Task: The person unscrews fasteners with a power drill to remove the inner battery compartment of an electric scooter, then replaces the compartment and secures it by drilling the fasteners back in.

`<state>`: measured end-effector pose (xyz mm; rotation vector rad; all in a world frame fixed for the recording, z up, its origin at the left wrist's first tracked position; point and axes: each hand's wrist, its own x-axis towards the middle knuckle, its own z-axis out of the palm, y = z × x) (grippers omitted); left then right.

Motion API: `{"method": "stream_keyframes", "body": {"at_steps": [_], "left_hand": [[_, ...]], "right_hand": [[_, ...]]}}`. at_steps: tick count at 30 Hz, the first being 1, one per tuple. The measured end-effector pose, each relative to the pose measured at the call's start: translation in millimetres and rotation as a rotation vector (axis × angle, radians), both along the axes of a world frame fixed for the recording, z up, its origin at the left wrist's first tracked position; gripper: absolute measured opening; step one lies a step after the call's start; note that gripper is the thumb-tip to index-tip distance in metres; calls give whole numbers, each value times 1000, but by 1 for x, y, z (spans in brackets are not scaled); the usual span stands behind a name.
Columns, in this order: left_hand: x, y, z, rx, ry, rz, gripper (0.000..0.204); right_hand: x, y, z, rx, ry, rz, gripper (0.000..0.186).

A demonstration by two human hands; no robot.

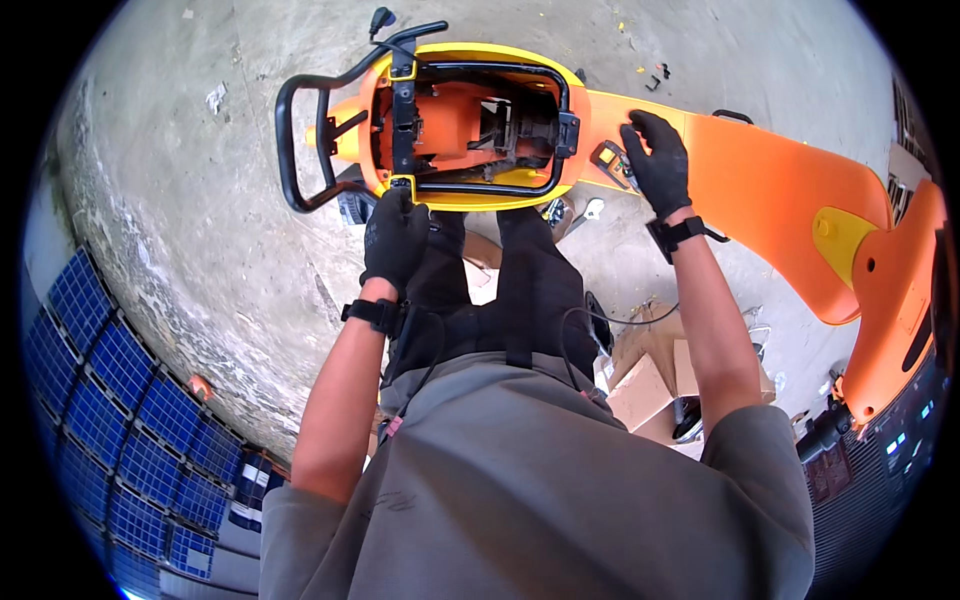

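Note:
An orange scooter-like vehicle body point(740, 165) with yellow trim lies across the upper part of the head view. Its open seat bay is ringed by a black tube frame point(480, 188), and mechanical parts show inside. My left hand point(396, 240), in a black glove, is at the near left corner of that frame, fingers closed by a yellow-edged bracket point(402, 184); what they grip is hidden. Over the orange deck, my gloved right hand point(658, 165) has its fingers apart and holds nothing. Beside it lies a small black case point(612, 163) with yellow and grey bits.
A black rear rail point(285, 140) sticks out at the vehicle's left end. Opened cardboard boxes point(645, 395) lie on the floor to my right, near a thin black cable point(640, 322). Small black pieces point(656, 80) are scattered beyond the vehicle. Blue crates point(135, 440) stand at lower left.

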<state>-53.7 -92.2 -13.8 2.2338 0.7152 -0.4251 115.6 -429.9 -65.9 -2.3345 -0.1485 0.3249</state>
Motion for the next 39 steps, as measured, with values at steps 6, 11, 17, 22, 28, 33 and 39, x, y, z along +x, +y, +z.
{"method": "stream_keyframes", "body": {"at_steps": [6, 11, 17, 22, 28, 33, 39], "left_hand": [[-10, 5, 8, 34, -17, 114, 21], [-39, 13, 16, 0, 76, 156, 29], [-78, 15, 9, -64, 23, 329, 27], [-84, 20, 3, -109, 5, 343, 27], [-76, 32, 2, -136, 3, 293, 28], [-65, 41, 2, -108, -22, 187, 27], [-44, 45, -4, -88, -89, 43, 21]], "right_hand": [[18, 156, 17, 237, -221, 396, 27], [41, 256, -37, 86, -342, 573, 35], [51, 291, -40, -297, -337, 812, 31], [53, 297, -52, -258, -306, 816, 33], [67, 302, -77, -150, -287, 875, 23], [62, 306, -81, -86, -335, 801, 19], [61, 314, -75, -138, -424, 858, 15]]}}
